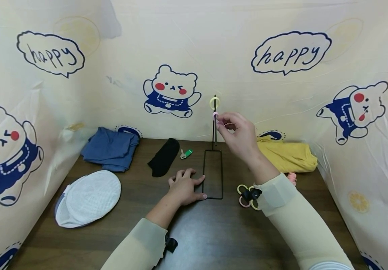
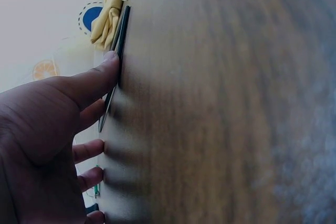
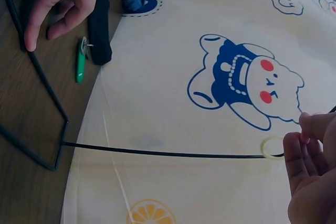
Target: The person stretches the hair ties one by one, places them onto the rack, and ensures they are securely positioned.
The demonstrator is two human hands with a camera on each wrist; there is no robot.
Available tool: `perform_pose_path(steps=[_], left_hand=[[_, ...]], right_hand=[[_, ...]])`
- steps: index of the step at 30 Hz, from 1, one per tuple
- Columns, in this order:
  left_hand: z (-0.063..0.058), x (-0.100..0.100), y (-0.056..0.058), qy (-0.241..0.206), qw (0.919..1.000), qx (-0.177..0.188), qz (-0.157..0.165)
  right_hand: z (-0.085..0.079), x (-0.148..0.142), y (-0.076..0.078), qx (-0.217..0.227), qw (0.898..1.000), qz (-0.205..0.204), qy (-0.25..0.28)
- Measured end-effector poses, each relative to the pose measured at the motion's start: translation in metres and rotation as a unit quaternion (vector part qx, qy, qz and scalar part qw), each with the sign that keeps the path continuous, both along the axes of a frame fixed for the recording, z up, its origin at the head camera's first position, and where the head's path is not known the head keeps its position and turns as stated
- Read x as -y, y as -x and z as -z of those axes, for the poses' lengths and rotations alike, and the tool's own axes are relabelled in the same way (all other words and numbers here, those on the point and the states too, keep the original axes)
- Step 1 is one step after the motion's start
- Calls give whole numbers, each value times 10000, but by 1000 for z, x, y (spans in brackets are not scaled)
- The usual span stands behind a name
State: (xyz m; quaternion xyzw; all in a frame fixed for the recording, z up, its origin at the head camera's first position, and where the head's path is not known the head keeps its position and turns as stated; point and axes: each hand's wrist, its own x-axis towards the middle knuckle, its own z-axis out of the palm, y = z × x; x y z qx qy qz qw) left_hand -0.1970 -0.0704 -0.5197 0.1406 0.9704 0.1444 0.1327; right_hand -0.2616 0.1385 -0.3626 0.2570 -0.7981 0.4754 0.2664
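A black wire stand [image 1: 222, 174] has a rectangular base on the table and an upright rod. On the rod's upper part hangs a pale yellow ring [image 1: 211, 103], possibly a hair tie. Just below it, my right hand [image 1: 238, 137] pinches a small pink ring [image 1: 215, 113] against the rod; fingers mostly hide that ring in the right wrist view. My left hand [image 1: 184, 189] rests at the base's left side. Its thumb and index finger touch the wire, and its other fingers spread on the table, as the left wrist view [image 2: 42, 124] also shows.
Several yellow and pink rings [image 1: 244, 202] lie below my right wrist. Behind are a black sock-like cloth [image 1: 164, 157], a key with a green tag [image 1: 188, 154], folded blue cloth [image 1: 111, 150] and yellow cloth [image 1: 286, 155]. A white mesh-topped cap [image 1: 92, 195] lies left.
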Motion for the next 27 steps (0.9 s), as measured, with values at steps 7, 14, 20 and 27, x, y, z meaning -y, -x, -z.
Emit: perform_pose_path(steps=[7, 14, 20, 27], left_hand=[[0, 0, 0, -43, 10000, 4, -7], [0, -1, 0, -25, 10000, -37, 34], [-1, 0, 0, -45, 10000, -32, 39], [-1, 0, 0, -39, 10000, -21, 14]], right_hand=[[-1, 7, 15, 63, 9993, 101, 362], [0, 10, 28, 196, 9973, 407, 585], [1, 14, 36, 196, 9949, 425, 895], [-21, 21, 10, 291, 9928, 197, 1143]])
